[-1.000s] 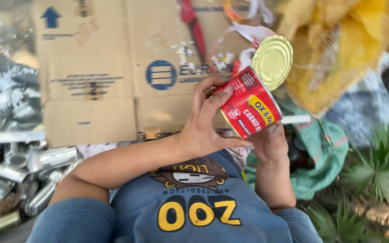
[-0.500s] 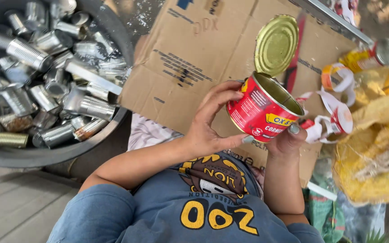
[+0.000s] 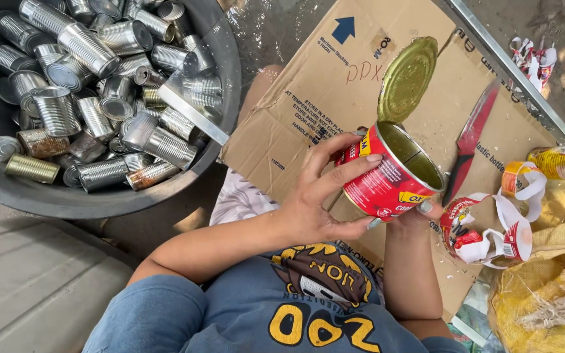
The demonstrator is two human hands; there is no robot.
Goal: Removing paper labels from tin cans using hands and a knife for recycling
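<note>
A red-labelled tin can [image 3: 387, 186] with its gold lid [image 3: 407, 78] bent upward sits tilted in both my hands above a flattened cardboard box [image 3: 308, 98]. My left hand [image 3: 318, 196] wraps the can's side, with fingers over the label and the thumb below. My right hand [image 3: 420, 216] supports it from underneath, with only the fingertips showing. The can's inside looks empty. My lap and blue printed shirt fill the bottom of the view.
A big dark tub [image 3: 230, 91] at upper left holds several bare metal cans [image 3: 99, 98]. On the cardboard lie a red-handled knife [image 3: 469, 140] and torn red-and-white labels [image 3: 492, 232]. Another labelled can [image 3: 564, 162] and a yellow sack [image 3: 550, 294] are at the right.
Both hands keep hold of the can. The view has swung from the sack toward the tub, and the can's mouth has turned more toward the camera.
</note>
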